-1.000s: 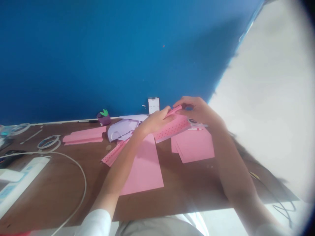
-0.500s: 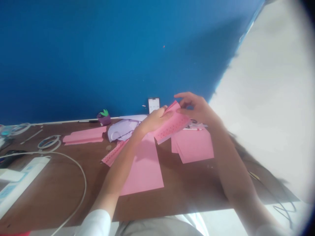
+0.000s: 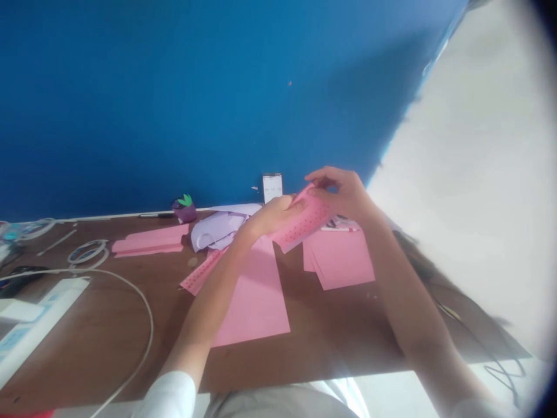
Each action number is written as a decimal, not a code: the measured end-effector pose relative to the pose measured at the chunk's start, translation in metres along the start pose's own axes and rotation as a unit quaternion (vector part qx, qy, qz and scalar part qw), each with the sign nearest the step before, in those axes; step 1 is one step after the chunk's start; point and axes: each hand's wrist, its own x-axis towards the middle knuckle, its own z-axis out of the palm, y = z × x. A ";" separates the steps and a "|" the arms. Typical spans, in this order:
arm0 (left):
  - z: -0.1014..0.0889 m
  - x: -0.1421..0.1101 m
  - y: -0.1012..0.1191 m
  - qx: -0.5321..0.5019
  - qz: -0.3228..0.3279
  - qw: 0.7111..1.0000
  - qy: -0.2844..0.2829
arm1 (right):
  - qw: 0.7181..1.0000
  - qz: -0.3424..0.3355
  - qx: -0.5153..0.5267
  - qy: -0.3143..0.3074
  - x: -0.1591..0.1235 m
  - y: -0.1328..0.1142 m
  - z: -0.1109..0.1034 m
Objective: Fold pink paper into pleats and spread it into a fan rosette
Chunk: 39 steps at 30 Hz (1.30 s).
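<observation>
A folded pink paper (image 3: 300,227) with rows of dark red dots is held up above the table between both hands. My left hand (image 3: 275,213) grips its left side, thumb on top. My right hand (image 3: 342,188) pinches its upper right edge, thumb and fingers closed together on the paper. Under my left forearm lies a large pink sheet (image 3: 256,302), with a second dotted pink strip (image 3: 202,273) to its left. Below my right hand sit stacked pink sheets (image 3: 343,261), with a red-and-white pen (image 3: 342,229) and scissors, partly hidden, on top.
Crumpled lilac paper (image 3: 221,227), a purple pot-shaped item with green leaves (image 3: 185,209) and a propped phone (image 3: 272,187) stand along the blue wall. At left are folded pink paper (image 3: 150,239), tape rolls (image 3: 88,253), a white power strip (image 3: 43,322) and a looping cable (image 3: 150,325).
My right hand has shifted slightly left, and its raised fingers have come down onto the paper's top edge. The dotted paper has tilted a little. My left hand stays nearly in place.
</observation>
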 end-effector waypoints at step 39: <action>0.000 -0.003 0.006 0.004 -0.003 1.000 0.004 | 1.000 0.028 -0.009 -0.009 0.003 0.011 -0.001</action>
